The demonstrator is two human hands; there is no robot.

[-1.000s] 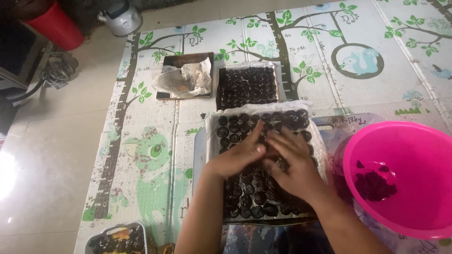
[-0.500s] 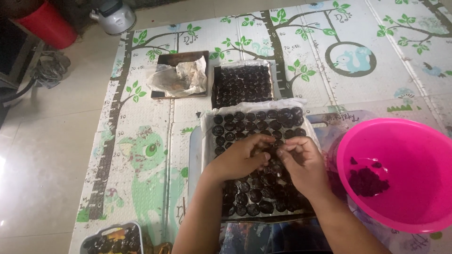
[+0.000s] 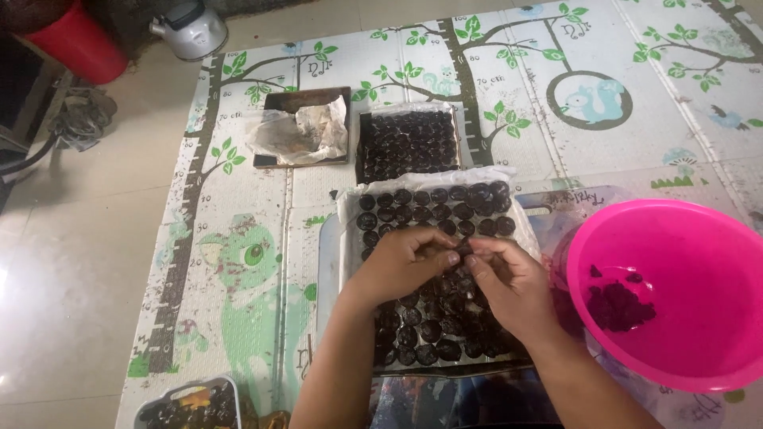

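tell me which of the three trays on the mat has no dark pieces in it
The far-left tray, holding only crumpled paper. The tray beside it and the one under the hands are filled with dark round pieces.

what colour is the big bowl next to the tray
Bright pink. The bowl shows clearest in the head view, at the right.

Bare patterned foam floor mat (image 3: 238,270) lies open left of the paper-lined tray of dark round pieces (image 3: 433,214). The large pink plastic bowl (image 3: 675,262) crowds its right side, touching or nearly so; a second filled dark tray (image 3: 408,141) blocks the far side.
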